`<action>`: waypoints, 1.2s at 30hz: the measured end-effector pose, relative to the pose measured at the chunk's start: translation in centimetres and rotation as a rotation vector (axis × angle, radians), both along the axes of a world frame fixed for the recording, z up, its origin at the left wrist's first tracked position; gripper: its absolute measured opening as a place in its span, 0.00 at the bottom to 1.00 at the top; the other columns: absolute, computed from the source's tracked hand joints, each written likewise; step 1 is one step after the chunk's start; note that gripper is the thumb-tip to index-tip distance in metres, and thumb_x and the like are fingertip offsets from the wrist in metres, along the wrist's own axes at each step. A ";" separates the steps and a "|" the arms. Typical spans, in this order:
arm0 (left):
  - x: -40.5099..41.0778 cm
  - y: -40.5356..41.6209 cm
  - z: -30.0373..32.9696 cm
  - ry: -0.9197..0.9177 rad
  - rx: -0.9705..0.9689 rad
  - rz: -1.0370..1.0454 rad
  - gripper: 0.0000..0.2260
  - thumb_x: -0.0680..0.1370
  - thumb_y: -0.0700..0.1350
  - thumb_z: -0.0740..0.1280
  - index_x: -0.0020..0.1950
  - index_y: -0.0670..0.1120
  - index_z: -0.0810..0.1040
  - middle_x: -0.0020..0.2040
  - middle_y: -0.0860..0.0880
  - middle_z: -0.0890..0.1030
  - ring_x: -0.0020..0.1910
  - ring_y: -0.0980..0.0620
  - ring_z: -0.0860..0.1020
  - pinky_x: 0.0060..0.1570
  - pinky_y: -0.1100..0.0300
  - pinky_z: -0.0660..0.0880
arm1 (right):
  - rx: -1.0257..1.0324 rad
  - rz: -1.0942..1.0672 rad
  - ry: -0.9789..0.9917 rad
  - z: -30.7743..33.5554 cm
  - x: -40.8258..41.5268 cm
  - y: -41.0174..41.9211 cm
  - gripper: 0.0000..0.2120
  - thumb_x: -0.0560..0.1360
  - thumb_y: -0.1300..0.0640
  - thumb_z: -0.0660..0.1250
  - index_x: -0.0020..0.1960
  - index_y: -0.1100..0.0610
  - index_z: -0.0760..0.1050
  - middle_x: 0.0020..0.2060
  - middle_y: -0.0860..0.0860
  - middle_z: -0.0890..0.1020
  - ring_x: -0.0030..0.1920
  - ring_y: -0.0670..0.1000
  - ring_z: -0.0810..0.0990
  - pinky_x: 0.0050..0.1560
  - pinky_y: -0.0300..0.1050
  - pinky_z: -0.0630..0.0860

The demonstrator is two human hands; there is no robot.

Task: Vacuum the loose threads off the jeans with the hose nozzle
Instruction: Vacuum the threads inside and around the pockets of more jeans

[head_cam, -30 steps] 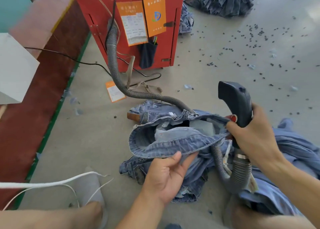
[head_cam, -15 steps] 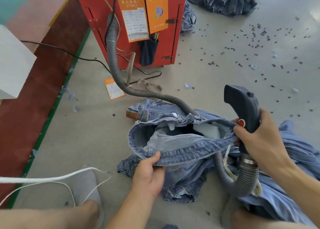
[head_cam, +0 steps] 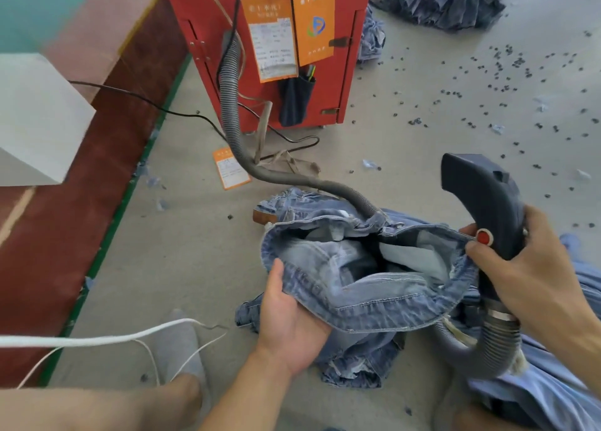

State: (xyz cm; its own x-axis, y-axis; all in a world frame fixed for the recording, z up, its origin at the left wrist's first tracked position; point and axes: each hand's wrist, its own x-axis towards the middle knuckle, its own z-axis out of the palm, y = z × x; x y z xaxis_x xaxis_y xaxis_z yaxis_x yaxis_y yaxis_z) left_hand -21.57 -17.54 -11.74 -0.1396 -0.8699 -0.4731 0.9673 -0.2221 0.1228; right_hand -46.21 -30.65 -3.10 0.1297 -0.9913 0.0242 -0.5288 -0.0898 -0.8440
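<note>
Faded blue denim jeans (head_cam: 361,287) lie bunched on the floor between both hands, waistband spread by the left hand (head_cam: 286,313) gripping its near edge, while the right hand (head_cam: 533,268) grasps the dark plastic hose nozzle (head_cam: 481,202) above them, so vacuuming seems unfinished.

— What carries everything here?

— A pale grey concrete floor (head_cam: 182,268). Along its left side runs a green stripe (head_cam: 128,199), with dark red flooring (head_cam: 65,235) beyond it.

— What stands on it?

— A red cabinet (head_cam: 260,56) at the top, with a grey ribbed hose (head_cam: 234,131) coming down from its side onto the floor. An orange card (head_cam: 231,172) lies flat just beside the hose, and a black cable (head_cam: 169,111) trails across.

— And the cloth?

— Crumpled jeans (head_cam: 357,300) lie in the middle. A heap of denim (head_cam: 448,1) sits top right, well apart. Small dark scraps (head_cam: 507,85) are scattered over the right side.
</note>
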 end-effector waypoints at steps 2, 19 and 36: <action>0.3 -0.1 0.0 -0.056 -0.005 0.000 0.31 0.85 0.60 0.49 0.79 0.41 0.68 0.77 0.36 0.69 0.77 0.34 0.67 0.79 0.39 0.58 | -0.005 -0.029 0.020 0.0 0.1 -0.1 0.23 0.77 0.60 0.75 0.57 0.36 0.68 0.44 0.29 0.83 0.36 0.36 0.82 0.26 0.28 0.75; 2.0 -0.9 1.9 -0.795 0.568 0.105 0.10 0.79 0.39 0.69 0.60 0.39 0.76 0.52 0.41 0.83 0.45 0.48 0.84 0.39 0.56 0.80 | 0.074 0.053 0.048 1.3 1.5 -2.1 0.21 0.74 0.55 0.73 0.62 0.42 0.69 0.45 0.38 0.85 0.34 0.47 0.86 0.25 0.41 0.81; 11.5 -4.2 11.3 -0.899 0.287 -0.517 0.32 0.80 0.68 0.57 0.55 0.42 0.87 0.54 0.38 0.86 0.52 0.35 0.85 0.46 0.39 0.83 | 0.060 0.100 0.009 6.1 2.1 -5.6 0.14 0.81 0.51 0.71 0.63 0.50 0.72 0.28 0.54 0.83 0.24 0.50 0.80 0.23 0.39 0.74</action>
State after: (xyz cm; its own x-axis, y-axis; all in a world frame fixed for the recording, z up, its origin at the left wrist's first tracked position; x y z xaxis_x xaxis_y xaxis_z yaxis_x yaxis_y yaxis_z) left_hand -10.08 -21.74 -0.46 0.0424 -0.6457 -0.7625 0.3288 -0.7116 0.6209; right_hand -44.14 -36.28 2.98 0.2278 -0.9730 -0.0366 -0.5278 -0.0918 -0.8444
